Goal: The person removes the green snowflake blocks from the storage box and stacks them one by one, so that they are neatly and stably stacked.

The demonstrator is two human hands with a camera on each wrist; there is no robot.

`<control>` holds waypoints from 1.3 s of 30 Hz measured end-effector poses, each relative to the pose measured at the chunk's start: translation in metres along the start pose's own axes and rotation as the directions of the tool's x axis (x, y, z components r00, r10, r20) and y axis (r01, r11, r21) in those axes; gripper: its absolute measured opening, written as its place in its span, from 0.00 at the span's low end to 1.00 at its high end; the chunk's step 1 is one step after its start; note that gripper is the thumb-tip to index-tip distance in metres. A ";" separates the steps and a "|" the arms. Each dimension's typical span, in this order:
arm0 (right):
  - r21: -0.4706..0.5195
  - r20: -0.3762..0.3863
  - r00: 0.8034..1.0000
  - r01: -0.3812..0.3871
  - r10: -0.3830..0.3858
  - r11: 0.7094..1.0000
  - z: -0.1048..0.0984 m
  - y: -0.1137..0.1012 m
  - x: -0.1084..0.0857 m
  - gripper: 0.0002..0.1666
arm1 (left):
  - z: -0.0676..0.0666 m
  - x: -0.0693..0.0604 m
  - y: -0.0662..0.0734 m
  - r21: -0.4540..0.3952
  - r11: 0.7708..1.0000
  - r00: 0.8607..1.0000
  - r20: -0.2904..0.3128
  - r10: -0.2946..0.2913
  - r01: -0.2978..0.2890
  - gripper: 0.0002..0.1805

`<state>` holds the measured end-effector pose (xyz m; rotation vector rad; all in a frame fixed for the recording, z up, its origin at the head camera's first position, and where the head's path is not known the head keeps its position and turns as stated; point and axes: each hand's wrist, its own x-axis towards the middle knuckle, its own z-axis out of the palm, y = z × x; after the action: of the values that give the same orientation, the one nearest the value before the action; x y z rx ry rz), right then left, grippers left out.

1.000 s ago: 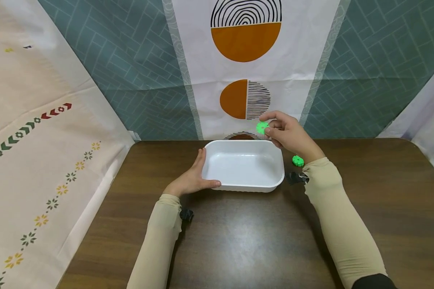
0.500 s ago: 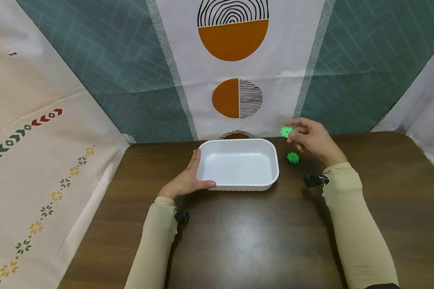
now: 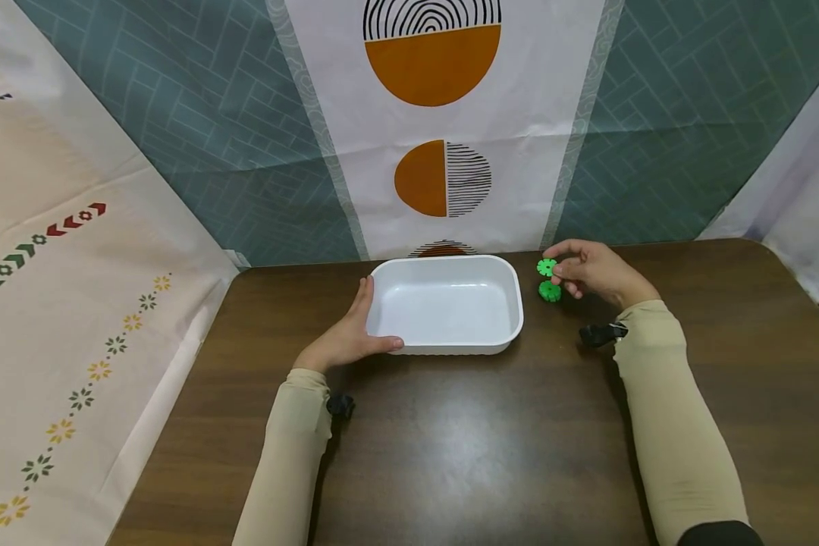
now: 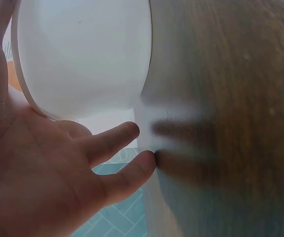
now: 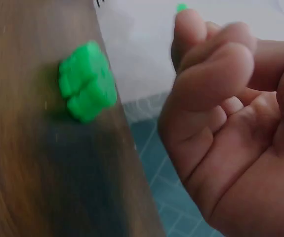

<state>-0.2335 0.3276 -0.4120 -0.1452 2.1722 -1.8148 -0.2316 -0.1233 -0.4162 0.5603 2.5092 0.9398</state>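
Note:
A white rectangular tray (image 3: pixel 450 307) stands on the table. My left hand (image 3: pixel 346 339) rests against its left end, with straight fingers along that side and the thumb on the front rim. In the left wrist view, two fingertips (image 4: pixel 132 130) reach down by the tabletop. My right hand (image 3: pixel 599 271) pinches a green notched disc (image 3: pixel 546 267) between thumb and fingers, right of the tray. Just below that disc lies a small stack of green notched discs (image 3: pixel 550 292). Up close in the right wrist view, the stack (image 5: pixel 87 81) looks thick and layered; the pinched disc is almost hidden.
The brown wooden table (image 3: pixel 437 447) reaches back to a patterned cloth wall (image 3: pixel 246 136). On the left hangs a cream cloth (image 3: pixel 95 318) with printed flowers. The tray sits close to the table's back edge.
My right hand has moved right, away from above the tray's back right corner, then lowered with the disc to the stack. The left hand stays at the tray. The head view has shifted slightly.

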 end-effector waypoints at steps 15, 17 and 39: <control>-0.103 0.078 0.987 -0.136 0.144 0.985 -0.012 0.012 -0.004 0.23 | -0.001 -0.001 -0.001 -0.008 1.000 1.000 -0.006 -0.008 0.008 0.72; -0.112 0.076 0.984 -0.152 0.161 0.982 -0.011 0.011 -0.003 0.23 | -0.001 0.000 -0.001 -0.009 1.000 1.000 -0.005 -0.008 0.007 0.72; -0.157 0.079 0.977 -0.184 0.198 0.970 -0.004 0.010 0.000 0.25 | 0.001 0.001 -0.002 -0.018 1.000 1.000 -0.004 0.007 -0.007 0.71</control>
<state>-0.2339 0.3327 -0.4210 -0.0509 2.1727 -1.5115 -0.2321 -0.1235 -0.4184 0.5621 2.5017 0.9656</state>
